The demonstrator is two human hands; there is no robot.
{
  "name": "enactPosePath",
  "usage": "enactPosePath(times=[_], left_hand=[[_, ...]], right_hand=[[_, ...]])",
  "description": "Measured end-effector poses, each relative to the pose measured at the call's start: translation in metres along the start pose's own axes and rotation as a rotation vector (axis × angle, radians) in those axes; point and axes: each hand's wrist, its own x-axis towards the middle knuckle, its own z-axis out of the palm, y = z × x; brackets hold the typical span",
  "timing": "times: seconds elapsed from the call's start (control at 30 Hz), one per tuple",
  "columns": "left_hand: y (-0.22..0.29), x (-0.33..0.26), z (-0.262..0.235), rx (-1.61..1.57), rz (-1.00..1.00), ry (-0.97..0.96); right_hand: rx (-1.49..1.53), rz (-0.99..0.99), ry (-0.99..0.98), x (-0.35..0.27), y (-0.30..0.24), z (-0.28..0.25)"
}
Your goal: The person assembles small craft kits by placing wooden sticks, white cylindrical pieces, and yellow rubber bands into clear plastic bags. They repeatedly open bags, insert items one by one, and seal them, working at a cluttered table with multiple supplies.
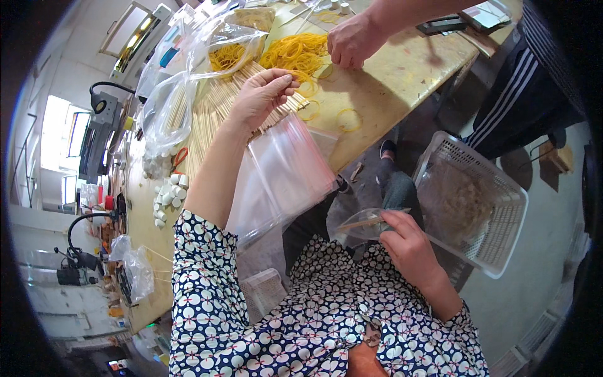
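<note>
My left hand point(264, 94) reaches over the table with thumb and fingers pinched at a yellow rubber band point(303, 76), beside a heap of yellow rubber bands point(295, 50). Beneath that forearm lie many thin wooden sticks point(210, 116) and a stack of clear plastic bags point(282, 169) at the table edge. Low in front of my body, my right hand point(408, 248) is closed on a small clear plastic bag point(361, 227). Pale wooden sticks show inside it; their far ends are hidden by my fingers.
Another person's hand point(355, 41) rests on the table point(402, 78) by the rubber bands. White cylindrical caps point(168, 196) and orange-handled scissors point(180, 157) lie at the left. A white plastic basket point(512, 226) with clear bags stands on the floor at the right.
</note>
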Motion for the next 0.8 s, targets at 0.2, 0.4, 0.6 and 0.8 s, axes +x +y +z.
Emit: enactPosePath(times=[0.2, 0.4, 0.6, 0.8], left_hand=[[0.000, -0.014, 0.004, -0.023, -0.035, 0.096], [-0.009, -0.119, 0.054, -0.347, -0.191, -0.229], [-0.039, -0.199, 0.090, -0.547, -0.393, -0.269], [-0.066, -0.229, 0.081, -0.708, -0.417, -0.231]], right_hand=[[0.003, -0.009, 0.004, 0.002, -0.005, 0.005], [0.003, -0.017, 0.011, 0.003, -0.019, 0.001], [0.000, -0.068, -0.029, 0.008, -0.030, 0.008], [0.017, -0.113, -0.080, 0.012, -0.041, 0.016]])
